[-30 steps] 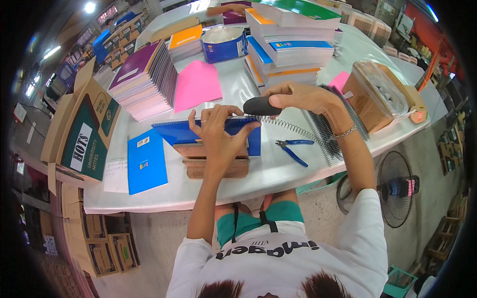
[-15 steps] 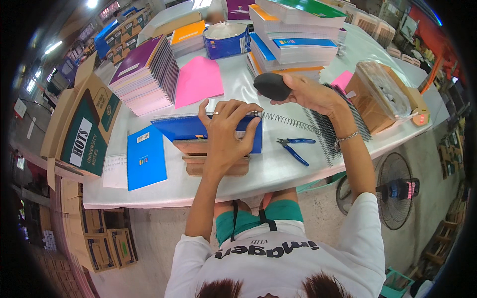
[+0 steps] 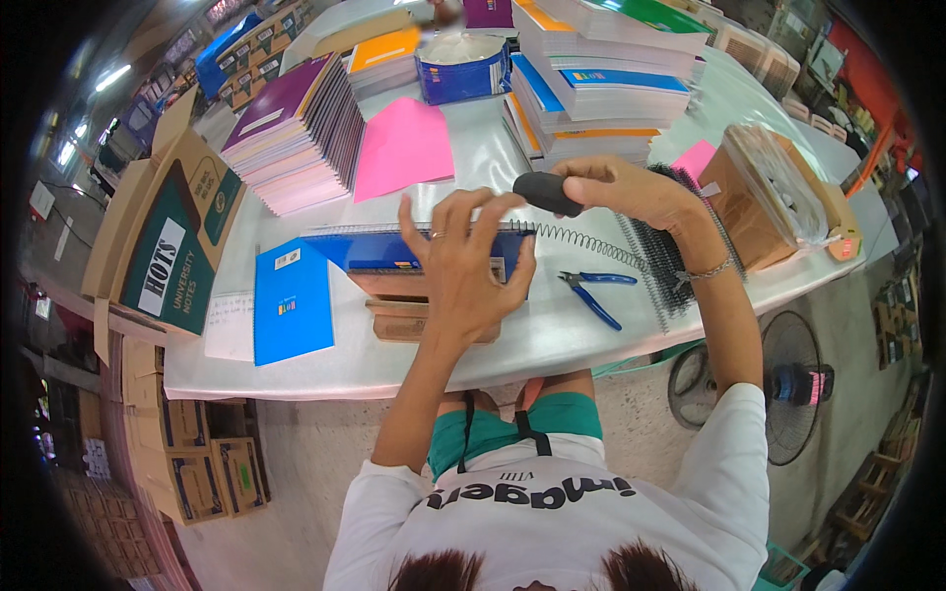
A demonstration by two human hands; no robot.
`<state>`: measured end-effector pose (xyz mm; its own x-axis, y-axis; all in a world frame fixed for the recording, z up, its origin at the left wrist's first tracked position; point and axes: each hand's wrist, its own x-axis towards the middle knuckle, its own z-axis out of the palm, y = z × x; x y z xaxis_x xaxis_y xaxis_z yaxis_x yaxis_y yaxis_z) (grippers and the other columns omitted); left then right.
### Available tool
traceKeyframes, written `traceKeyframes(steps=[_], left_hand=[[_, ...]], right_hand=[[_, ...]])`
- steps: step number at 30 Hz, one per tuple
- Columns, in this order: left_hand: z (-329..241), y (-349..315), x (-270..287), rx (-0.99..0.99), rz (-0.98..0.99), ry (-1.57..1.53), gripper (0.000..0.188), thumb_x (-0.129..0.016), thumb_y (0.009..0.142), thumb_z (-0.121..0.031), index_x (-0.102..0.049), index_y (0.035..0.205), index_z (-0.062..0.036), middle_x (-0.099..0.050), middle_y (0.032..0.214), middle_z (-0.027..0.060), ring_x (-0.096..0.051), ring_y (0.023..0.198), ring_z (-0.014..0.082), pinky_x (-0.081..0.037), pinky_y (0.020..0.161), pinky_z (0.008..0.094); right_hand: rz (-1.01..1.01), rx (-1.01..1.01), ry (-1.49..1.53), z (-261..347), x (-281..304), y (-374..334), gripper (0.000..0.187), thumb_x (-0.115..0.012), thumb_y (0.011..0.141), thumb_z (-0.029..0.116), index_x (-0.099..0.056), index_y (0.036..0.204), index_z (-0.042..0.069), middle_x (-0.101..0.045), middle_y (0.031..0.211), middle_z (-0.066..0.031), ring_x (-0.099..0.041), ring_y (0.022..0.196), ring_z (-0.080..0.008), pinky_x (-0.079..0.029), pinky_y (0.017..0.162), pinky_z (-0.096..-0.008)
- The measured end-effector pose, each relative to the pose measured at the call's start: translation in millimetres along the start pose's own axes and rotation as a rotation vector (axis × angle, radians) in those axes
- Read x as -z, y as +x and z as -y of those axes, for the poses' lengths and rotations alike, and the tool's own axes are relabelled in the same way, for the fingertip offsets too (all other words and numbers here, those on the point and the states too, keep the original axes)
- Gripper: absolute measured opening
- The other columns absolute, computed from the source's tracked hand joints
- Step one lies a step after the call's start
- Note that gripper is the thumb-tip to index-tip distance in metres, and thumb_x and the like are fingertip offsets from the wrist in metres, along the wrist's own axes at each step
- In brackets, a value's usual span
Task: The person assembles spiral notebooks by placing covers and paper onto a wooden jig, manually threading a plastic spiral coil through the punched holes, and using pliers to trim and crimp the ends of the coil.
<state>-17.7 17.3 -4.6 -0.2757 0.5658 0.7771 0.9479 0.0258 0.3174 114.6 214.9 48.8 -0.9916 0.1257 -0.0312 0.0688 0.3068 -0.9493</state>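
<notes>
My left hand spreads its fingers over the spiral edge of a blue notebook, its thumb near the notebook's right end. The notebook leans on brown wooden blocks. From its right end a dark wire coil sticks out toward a bundle of black coils. My right hand grips a black rounded pad above that coil, close to the left fingertips. Blue-handled cutters lie on the table below the coil. Left of the blocks rests a second blue notebook.
Stacked purple notebooks and a pink sheet lie behind the left hand. A blue packet and tall book stacks stand farther back. Boxes flank the table: a carton left, a plastic-lined box right.
The black pad has tilted and dropped slightly in my right hand. My left hand has moved a little right, its fingers more spread. The view has shifted slightly.
</notes>
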Motion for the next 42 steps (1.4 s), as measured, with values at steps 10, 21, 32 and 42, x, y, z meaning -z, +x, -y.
traceKeyframes(steps=[10, 21, 32, 42], left_hand=[[26.9, -18.6, 10.2, 0.112, -0.032, 0.128, 0.042, -0.082, 0.068, -0.044, -0.066, 0.092, -0.0138, -0.055, 0.1, 0.002, -0.048, 0.111, 0.0248, -0.003, 0.113, 0.0598], [23.7, -6.3, 21.7, 0.107, 0.049, 0.112, 0.039, -0.083, 0.068, -0.039, -0.067, 0.089, -0.0106, -0.058, 0.089, 0.0, -0.051, 0.103, 0.0223, -0.006, 0.114, 0.0548], [24.9, -5.7, 18.5, 0.112, 0.035, 0.093, 0.031, -0.081, 0.071, -0.037, -0.069, 0.09, -0.0148, -0.059, 0.088, -0.0014, -0.053, 0.098, 0.0218, -0.008, 0.113, 0.0542], [22.3, -7.2, 18.2, 0.134, 0.012, 0.081, 0.032, -0.08, 0.072, -0.042, -0.073, 0.089, -0.0151, -0.06, 0.09, 0.0, -0.052, 0.101, 0.0221, -0.008, 0.112, 0.056]], right_hand=[[0.147, -0.092, -0.177, 1.9, -1.5, 21.6, 0.075, -0.069, 0.077, 0.065, -0.068, 0.111, -0.001, -0.067, 0.101, -0.0034, -0.056, 0.087, -0.0098, -0.045, 0.081, -0.0255], [0.066, -0.153, -0.267, 12.3, 0.8, 13.1, 0.069, -0.071, 0.078, 0.06, -0.067, 0.113, 0.001, -0.068, 0.105, -0.0058, -0.059, 0.099, -0.0138, -0.044, 0.087, -0.028], [-0.66, 0.698, -1.285, 37.9, -65.1, -32.9, 0.048, -0.085, 0.06, 0.024, -0.068, 0.104, 0.014, -0.046, 0.143, -0.0126, -0.049, 0.113, -0.0337, -0.042, 0.097, -0.0407], [-0.398, 0.677, -1.403, 31.7, -73.5, -44.4, 0.037, -0.079, 0.062, 0.021, -0.067, 0.095, 0.008, -0.045, 0.143, -0.0163, -0.052, 0.108, -0.0319, -0.044, 0.094, -0.0415]])
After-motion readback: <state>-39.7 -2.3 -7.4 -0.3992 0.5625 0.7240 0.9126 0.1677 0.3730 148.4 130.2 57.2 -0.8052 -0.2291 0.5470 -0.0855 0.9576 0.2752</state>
